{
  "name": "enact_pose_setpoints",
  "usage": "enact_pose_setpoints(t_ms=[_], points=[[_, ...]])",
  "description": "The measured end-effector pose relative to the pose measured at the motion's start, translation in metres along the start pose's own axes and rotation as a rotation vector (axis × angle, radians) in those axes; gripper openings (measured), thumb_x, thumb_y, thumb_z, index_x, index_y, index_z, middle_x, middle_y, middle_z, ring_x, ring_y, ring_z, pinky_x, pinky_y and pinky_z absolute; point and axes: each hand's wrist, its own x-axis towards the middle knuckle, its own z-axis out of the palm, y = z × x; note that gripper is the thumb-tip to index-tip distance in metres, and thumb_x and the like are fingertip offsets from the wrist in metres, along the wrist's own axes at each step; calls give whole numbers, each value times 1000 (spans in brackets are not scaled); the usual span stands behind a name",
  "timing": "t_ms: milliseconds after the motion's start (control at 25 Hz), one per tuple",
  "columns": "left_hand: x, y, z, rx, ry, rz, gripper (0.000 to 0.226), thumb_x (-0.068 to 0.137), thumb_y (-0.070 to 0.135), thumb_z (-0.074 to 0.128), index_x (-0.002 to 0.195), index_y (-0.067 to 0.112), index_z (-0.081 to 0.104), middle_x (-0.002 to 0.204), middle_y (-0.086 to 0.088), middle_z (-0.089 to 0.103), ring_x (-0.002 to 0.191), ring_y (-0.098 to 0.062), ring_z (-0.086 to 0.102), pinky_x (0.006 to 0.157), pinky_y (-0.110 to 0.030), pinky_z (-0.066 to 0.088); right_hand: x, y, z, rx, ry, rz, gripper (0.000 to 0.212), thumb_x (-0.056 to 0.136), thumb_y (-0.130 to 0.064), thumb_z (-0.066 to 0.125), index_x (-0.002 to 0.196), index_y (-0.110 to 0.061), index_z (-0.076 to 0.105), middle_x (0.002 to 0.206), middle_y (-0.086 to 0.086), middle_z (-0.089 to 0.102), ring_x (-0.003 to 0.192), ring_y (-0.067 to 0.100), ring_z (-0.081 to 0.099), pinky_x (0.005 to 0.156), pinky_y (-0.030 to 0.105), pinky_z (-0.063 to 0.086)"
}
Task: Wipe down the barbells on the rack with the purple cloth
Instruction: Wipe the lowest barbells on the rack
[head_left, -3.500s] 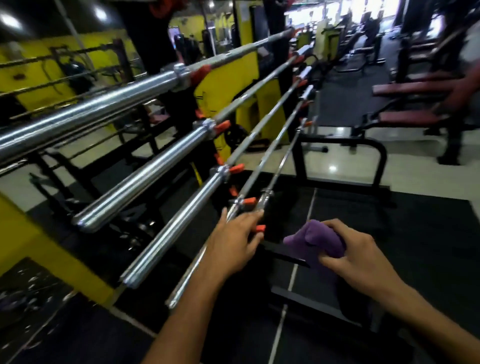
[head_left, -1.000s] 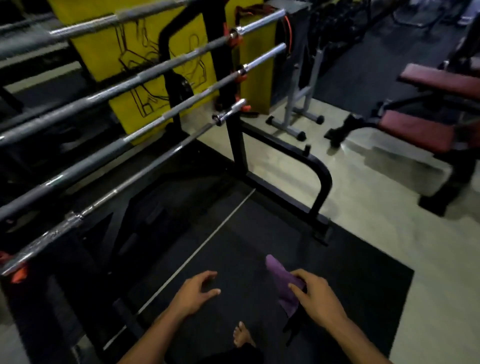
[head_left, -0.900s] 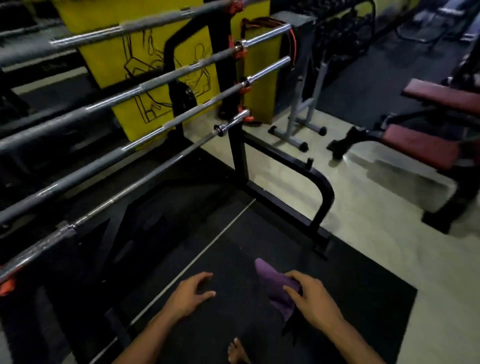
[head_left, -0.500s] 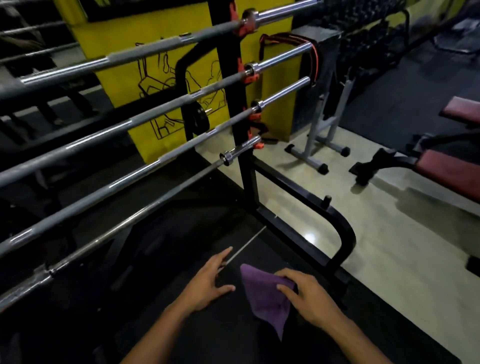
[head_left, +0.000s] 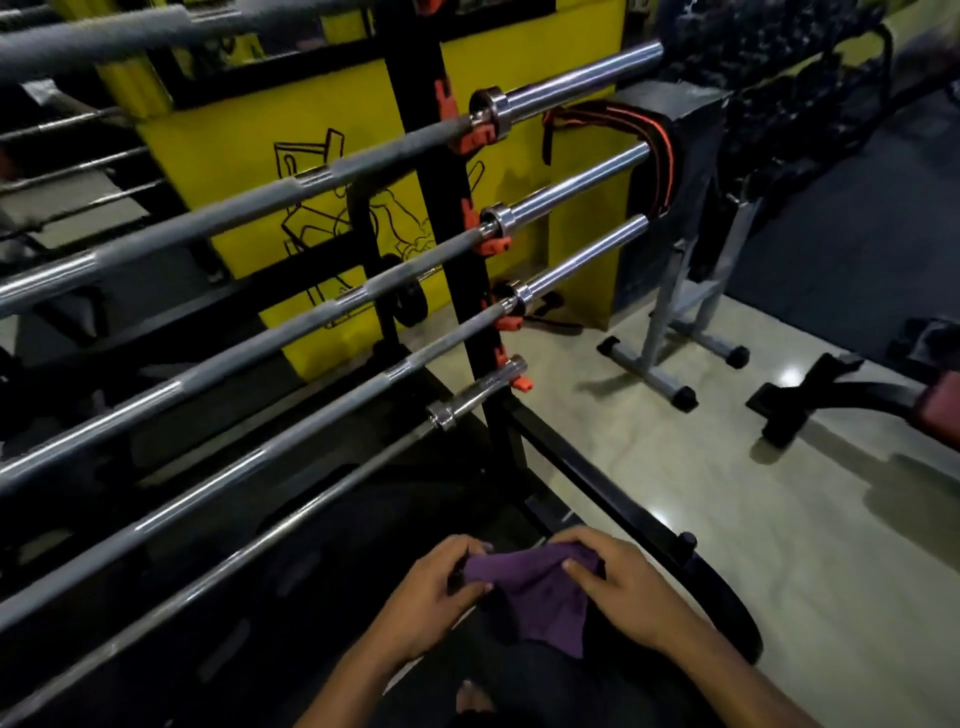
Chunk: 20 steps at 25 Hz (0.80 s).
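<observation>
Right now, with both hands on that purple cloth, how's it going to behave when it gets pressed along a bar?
The cloth probably stays floppy: its free corner hangs in a limp point below the left hand and right hand. It looks thin and light, so it should wrap a bar easily. It may bunch up, since it already creases between the fingers.

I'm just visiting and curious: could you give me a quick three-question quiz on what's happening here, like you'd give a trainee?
1. True or false: the purple cloth is touching a barbell.
2. Which hands hold the cloth? A left hand only; B right hand only; C both.
3. Fill in: the lowest barbell ends at the rack's black ____.

Key: 1 false, it is held clear below the bars; 2 C; 3 upright.
</observation>
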Motion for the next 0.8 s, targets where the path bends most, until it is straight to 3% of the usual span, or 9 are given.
enact_pose_setpoints(t_ms=[120, 320, 480, 520, 600, 720, 800], points=[[47, 10, -16, -70, -23, -22, 10, 97, 28, 62, 103, 22, 56, 89, 6, 68, 76, 0, 58, 69, -27, 47, 47, 3, -14, -53, -5, -18, 32, 98, -14, 54, 118, -39, 59, 113, -17, 66, 110, 5, 63, 98, 32, 50], [139, 17, -56, -100, -22, 3, 20, 99, 34, 58, 119, 34, 59, 102, 11, 71, 95, -7, 68, 89, -37, 54, 123, -1, -49, -131, 52, 39, 42, 93, -12, 54, 117, -47, 55, 114, -23, 64, 109, -3, 60, 97, 27, 49], [213, 24, -79, -2, 36, 70, 7, 98, 38, 59, 104, 34, 59, 96, 15, 68, 93, -4, 64, 85, -38, 53, 170, -2, -78, -207, 403, 82, 40, 95, -23, 65, 117, -51, 45, 122, -20, 53, 116, -2, 51, 94, 16, 42], [232, 28, -82, 51, 90, 85, 7, 97, 41, 59, 101, 34, 57, 93, 16, 66, 91, -1, 62, 83, -34, 53, 180, -5, -80, -109, 487, 159, 35, 95, -25, 67, 114, -47, 48, 121, -16, 55, 114, 0, 53, 89, 15, 43], [266, 44, -83, 113, 215, 129, 11, 95, 42, 61, 97, 34, 54, 88, 19, 62, 84, 6, 58, 75, -22, 47, 197, -13, -78, 393, 600, 345, 27, 93, -30, 71, 112, -39, 55, 119, -2, 63, 106, 8, 63, 81, 19, 51], [311, 73, -70, 143, 228, 228, 14, 94, 41, 62, 99, 34, 51, 91, 18, 59, 84, 3, 54, 73, -21, 44, 235, -24, -85, 1224, 440, 556, 47, 87, -63, 59, 122, -32, 63, 119, 13, 69, 108, 29, 67, 92, 49, 55], [336, 86, -59, 202, 112, 285, 16, 94, 39, 62, 103, 30, 52, 100, 13, 60, 92, -7, 57, 79, -31, 48, 263, -24, -103, 1501, 362, 575, 65, 86, -73, 51, 118, -19, 71, 111, 18, 73, 103, 36, 69, 93, 50, 51]])
